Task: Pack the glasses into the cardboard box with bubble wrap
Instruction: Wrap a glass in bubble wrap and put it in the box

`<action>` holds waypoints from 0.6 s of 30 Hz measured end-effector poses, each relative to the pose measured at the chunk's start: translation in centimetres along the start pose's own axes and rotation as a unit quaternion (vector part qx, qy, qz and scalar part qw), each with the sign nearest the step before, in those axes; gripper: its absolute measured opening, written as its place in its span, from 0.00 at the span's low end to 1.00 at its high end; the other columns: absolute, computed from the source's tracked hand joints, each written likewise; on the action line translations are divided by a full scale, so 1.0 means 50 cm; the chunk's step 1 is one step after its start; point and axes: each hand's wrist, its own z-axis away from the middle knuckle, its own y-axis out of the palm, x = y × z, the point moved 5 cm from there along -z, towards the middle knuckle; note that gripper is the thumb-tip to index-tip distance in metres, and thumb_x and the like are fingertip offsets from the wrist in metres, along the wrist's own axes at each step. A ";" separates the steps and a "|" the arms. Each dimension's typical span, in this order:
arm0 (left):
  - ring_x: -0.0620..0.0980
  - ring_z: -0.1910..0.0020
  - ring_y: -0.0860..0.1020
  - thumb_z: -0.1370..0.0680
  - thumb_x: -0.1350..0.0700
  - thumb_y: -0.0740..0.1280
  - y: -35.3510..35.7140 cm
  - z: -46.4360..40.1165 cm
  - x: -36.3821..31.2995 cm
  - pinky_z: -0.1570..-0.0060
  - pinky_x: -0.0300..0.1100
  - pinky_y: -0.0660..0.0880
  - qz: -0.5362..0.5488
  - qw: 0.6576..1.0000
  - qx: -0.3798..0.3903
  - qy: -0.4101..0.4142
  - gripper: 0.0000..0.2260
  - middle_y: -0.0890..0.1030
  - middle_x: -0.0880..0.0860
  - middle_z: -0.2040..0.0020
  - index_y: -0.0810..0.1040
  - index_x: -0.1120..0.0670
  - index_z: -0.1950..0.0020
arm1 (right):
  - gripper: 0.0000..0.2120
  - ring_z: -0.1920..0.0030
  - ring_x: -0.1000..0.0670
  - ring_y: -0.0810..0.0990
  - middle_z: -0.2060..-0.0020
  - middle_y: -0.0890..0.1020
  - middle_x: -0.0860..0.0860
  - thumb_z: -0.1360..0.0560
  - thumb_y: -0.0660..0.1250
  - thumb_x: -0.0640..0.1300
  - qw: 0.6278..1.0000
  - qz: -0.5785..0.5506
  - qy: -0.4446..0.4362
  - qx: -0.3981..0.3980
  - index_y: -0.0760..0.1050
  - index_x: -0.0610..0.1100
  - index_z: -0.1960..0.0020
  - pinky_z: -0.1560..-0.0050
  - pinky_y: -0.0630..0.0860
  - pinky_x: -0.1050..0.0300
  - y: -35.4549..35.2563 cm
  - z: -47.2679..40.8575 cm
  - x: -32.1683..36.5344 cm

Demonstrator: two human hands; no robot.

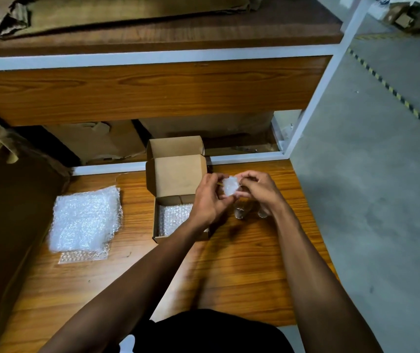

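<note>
Wrapping step, by my reading: left hand (207, 200) and right hand (260, 191) pinch bubble-wrapped glass (230, 186) right of centre, just right of open cardboard box (175, 174); next, lowering it onto box's lining.

A small bubble-wrapped bundle (230, 186) is held above clear glasses (240, 212) standing just right of the open box (178, 189), which is lined with bubble wrap (174, 216).
</note>
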 end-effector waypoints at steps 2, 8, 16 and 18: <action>0.41 0.42 0.75 0.26 0.54 0.81 0.009 -0.006 0.006 0.44 0.33 0.78 -0.014 0.999 0.025 0.016 0.27 0.70 0.47 0.38 0.76 0.50 0.30 | 0.08 0.50 0.45 0.89 0.46 0.84 0.40 0.16 0.65 0.36 1.000 -0.015 0.008 0.018 0.84 0.39 0.43 0.49 0.86 0.52 -0.005 0.000 0.006; 0.50 0.37 0.74 0.24 0.51 0.79 0.030 -0.020 0.011 0.37 0.45 0.77 -0.065 0.996 0.053 0.011 0.23 0.71 0.47 0.36 0.78 0.48 0.30 | 0.08 0.52 0.46 0.89 0.50 0.87 0.44 0.20 0.70 0.34 0.999 0.048 -0.006 0.016 0.81 0.42 0.42 0.46 0.86 0.46 -0.027 -0.016 0.009; 0.49 0.42 0.77 0.22 0.54 0.77 0.057 -0.026 0.013 0.41 0.48 0.81 -0.065 0.996 0.061 0.030 0.15 0.74 0.48 0.42 0.84 0.51 0.36 | 0.28 0.21 0.44 0.59 0.24 0.70 0.52 0.26 0.77 0.47 0.923 0.379 -0.039 0.057 0.75 0.59 0.29 0.24 0.62 0.39 -0.070 -0.007 -0.015; 0.49 0.42 0.77 0.22 0.54 0.76 0.065 -0.026 0.013 0.41 0.50 0.80 -0.079 0.994 0.067 0.036 0.15 0.75 0.49 0.41 0.84 0.51 0.36 | 0.37 0.18 0.44 0.50 0.20 0.64 0.54 0.29 0.80 0.53 0.887 0.449 -0.015 0.109 0.69 0.59 0.23 0.22 0.51 0.37 -0.064 -0.004 -0.034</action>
